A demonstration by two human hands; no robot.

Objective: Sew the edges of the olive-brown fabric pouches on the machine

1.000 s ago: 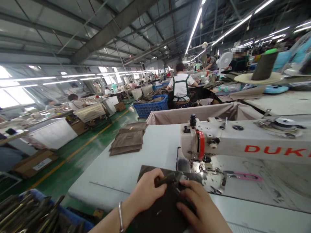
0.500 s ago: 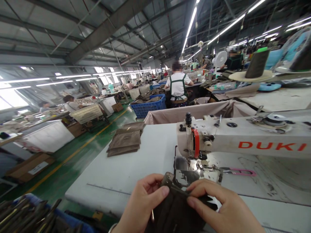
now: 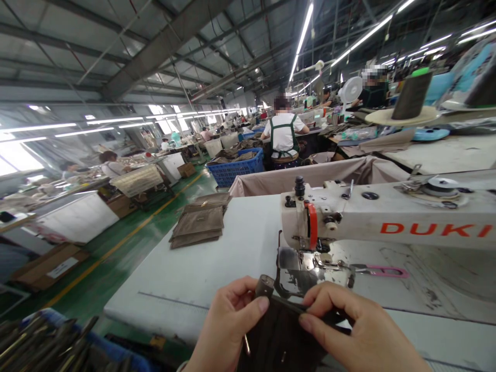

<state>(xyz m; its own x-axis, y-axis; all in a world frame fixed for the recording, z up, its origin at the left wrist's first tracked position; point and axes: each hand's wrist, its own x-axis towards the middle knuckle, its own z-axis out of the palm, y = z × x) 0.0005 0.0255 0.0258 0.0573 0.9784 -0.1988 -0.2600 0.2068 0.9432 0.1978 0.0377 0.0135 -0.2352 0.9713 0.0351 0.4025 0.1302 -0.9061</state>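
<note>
A dark brown fabric piece (image 3: 277, 336) with small metal bits on it lies between my hands, at the front edge of the sewing table. My left hand (image 3: 236, 315) pinches its left side, thumb on top, beside a rolled or folded tab (image 3: 265, 285) that sticks up. With thumb and forefinger my right hand (image 3: 337, 320) grips the piece's upper right edge. Just beyond stands the white sewing machine (image 3: 349, 212), its needle area and metal plate (image 3: 290, 258) close to the fabric. The lower part of the fabric runs out of view.
Brown sewn pieces lie stacked (image 3: 199, 222) on the table's left. Pink-handled thread snips (image 3: 382, 270) rest under the machine arm. A blue crate (image 3: 96, 341) of dark strips is at lower left. Behind the machine are a cloth-lined bin (image 3: 263, 184) and a seated person (image 3: 284, 134).
The fabric has shifted slightly between my hands, and more of the tab's end shows. My right hand has turned a little along the edge. Both hands keep their grip.
</note>
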